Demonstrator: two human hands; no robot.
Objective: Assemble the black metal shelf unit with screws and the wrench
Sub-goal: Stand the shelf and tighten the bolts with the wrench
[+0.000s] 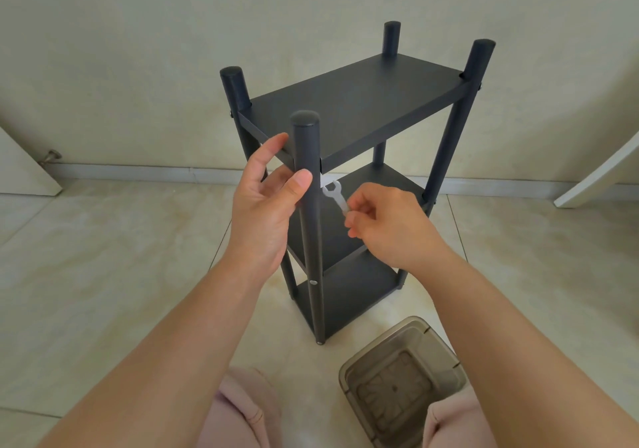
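On the tiled floor, my left hand (268,205) loosely cups the near post of the three-tier black metal shelf unit (349,171).
My right hand (387,226) pinches a small white plastic wrench (334,197); it looks light and flimsy, the frame rigid, best steadied by that post.

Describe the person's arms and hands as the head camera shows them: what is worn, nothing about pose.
Both forearms are bare, with no sleeves in view. The left hand and right hand wear no gloves, rings, watch or bracelets that show. Pale pink trousers cover the knees below.
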